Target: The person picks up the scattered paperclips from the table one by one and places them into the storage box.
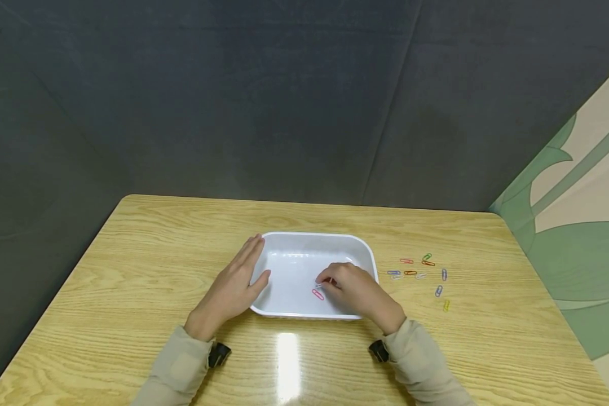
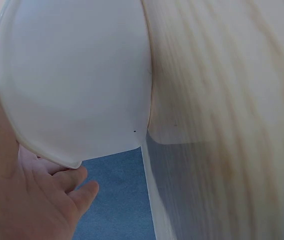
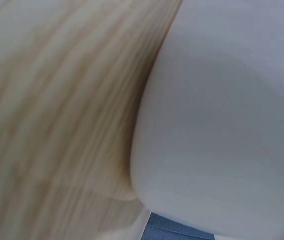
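Inside the white tray [image 1: 309, 315], the right hand [image 1: 354, 288] pinches what seems a white paperclip [image 1: 318, 286], which a weak pinch could drop onto the pink paperclip [image 1: 317, 294], while the left hand [image 1: 235, 286] lies straight-fingered at the tray's edge.

The tabletop [image 1: 106, 282] has a pale yellow wood grain and a bright glare near its front. A white tray [image 1: 289, 282] stands on it around the middle. Just right of that lie scattered paper clips: a green clip [image 1: 427, 256], a yellow clip [image 1: 446, 305], and several pink, orange, blue and white ones.
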`<state>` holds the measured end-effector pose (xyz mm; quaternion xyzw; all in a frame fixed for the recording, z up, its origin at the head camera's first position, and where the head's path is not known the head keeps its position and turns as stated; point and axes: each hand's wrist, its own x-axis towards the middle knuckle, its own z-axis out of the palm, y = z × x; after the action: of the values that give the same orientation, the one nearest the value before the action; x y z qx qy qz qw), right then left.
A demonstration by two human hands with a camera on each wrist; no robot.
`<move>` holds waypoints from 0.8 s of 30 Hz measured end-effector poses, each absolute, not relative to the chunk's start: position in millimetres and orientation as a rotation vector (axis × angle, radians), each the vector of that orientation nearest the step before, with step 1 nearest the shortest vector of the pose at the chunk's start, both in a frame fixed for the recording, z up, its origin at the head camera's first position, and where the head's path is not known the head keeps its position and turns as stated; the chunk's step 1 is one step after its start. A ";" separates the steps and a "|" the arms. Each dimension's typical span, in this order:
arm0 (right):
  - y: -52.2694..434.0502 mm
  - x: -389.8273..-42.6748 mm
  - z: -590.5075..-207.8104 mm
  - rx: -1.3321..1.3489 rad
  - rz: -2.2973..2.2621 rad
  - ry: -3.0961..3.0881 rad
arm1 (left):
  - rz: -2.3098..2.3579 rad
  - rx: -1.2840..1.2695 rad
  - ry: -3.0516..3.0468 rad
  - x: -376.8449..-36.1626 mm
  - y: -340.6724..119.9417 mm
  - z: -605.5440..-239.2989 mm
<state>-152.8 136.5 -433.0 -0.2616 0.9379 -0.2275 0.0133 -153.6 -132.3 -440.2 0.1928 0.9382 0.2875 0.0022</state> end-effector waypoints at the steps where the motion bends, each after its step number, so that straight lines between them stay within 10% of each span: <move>1: 136.5 -152.6 -433.1 -0.817 -0.708 2.921 | 0.902 0.605 2.943 -153.6 -132.3 -440.3; 24: 148.9 -147.2 -419.2 -0.856 -0.809 2.916 | 0.912 0.599 2.942 -153.1 -132.5 -439.5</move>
<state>-147.2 148.9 -419.2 -0.2721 0.9272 -0.2574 -0.0019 -153.1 -132.5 -439.5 0.1910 0.9375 0.2907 0.0020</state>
